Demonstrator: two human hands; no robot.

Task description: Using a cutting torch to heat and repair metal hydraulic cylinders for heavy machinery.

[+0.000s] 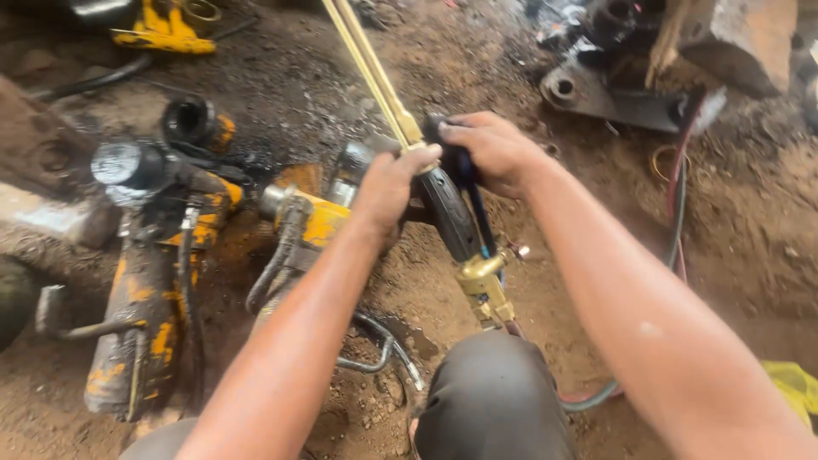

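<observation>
Torch [443, 200] over the dirt floor, just right of the yellow cylinder [311, 217] | left hand [388, 187] closed on brass tubes, right hand [490, 149] wrapped round black grip | advice: steady both hands, keep hoses [677, 200] slack and untwisted.

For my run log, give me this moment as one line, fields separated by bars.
left hand: grips cutting torch at handle top | right hand: on torch handle | brass tubes: point away | hoses: trail past knee | ground: oily dirt
</observation>
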